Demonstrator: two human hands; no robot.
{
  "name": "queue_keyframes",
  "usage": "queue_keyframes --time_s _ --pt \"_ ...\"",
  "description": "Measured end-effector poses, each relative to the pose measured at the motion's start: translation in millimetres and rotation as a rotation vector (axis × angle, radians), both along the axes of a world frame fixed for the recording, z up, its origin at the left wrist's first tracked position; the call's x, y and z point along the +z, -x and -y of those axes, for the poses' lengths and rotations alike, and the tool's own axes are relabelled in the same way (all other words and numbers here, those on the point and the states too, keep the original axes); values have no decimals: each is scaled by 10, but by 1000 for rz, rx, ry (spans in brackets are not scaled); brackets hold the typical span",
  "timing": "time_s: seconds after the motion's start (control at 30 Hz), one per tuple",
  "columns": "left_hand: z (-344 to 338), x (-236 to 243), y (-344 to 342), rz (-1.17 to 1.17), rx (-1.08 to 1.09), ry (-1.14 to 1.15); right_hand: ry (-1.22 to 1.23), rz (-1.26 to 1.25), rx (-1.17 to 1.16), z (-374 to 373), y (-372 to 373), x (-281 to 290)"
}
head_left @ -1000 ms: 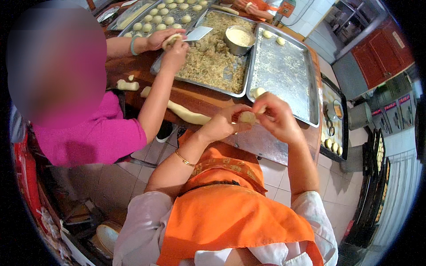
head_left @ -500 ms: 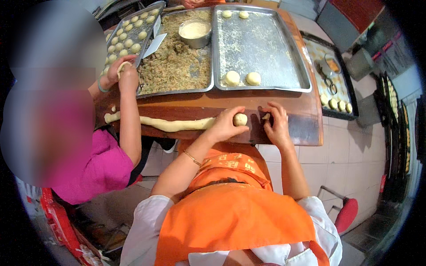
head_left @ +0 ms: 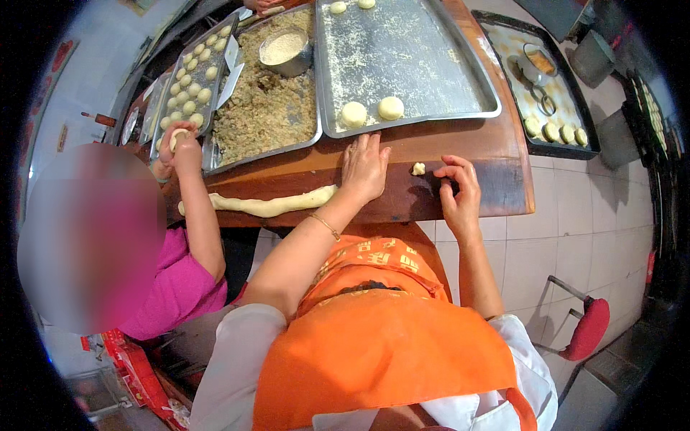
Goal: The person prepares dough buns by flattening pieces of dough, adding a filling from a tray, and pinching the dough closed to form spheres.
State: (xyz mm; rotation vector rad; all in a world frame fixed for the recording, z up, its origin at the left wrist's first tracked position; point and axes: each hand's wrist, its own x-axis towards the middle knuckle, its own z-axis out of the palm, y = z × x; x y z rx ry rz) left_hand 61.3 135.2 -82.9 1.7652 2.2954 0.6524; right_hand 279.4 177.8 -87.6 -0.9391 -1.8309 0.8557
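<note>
My left hand (head_left: 365, 169) lies palm down on the wooden table, fingers stretched to the front rim of the large metal tray (head_left: 424, 118). Whatever is beneath its palm is hidden; no dough ball shows around it. Right of it rests a small scrap of dough (head_left: 418, 169). Beside the scrap, my right hand (head_left: 461, 192) is open with loosely bent fingers and nothing in it. A long rope of dough (head_left: 269, 206) stretches leftward from near my left wrist. Two round dough pieces (head_left: 390, 108) sit near the tray's front edge, with two more at its far end.
At left, a co-worker's hands (head_left: 180, 147) hold a piece of dough. A tray of crumbly filling (head_left: 266, 133) carries a metal bowl (head_left: 285, 52); beyond is a tray of dough balls (head_left: 183, 95). A black baking tray (head_left: 568, 149) and a red-seated stool (head_left: 588, 330) are at right.
My left hand has moved forward and flattened, and the dough ball it held is out of sight. My right hand has drawn away from the dough scrap. The view has shifted.
</note>
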Motion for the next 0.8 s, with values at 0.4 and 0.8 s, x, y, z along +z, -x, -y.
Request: queue_keyframes --time_s 0.4,0.8 --pt "-3 -61 -22 -158 12 23 25 -17 21 35 -18 -69" --pt "548 -20 -34 128 -132 -141 32 -37 118 154 -21 64"
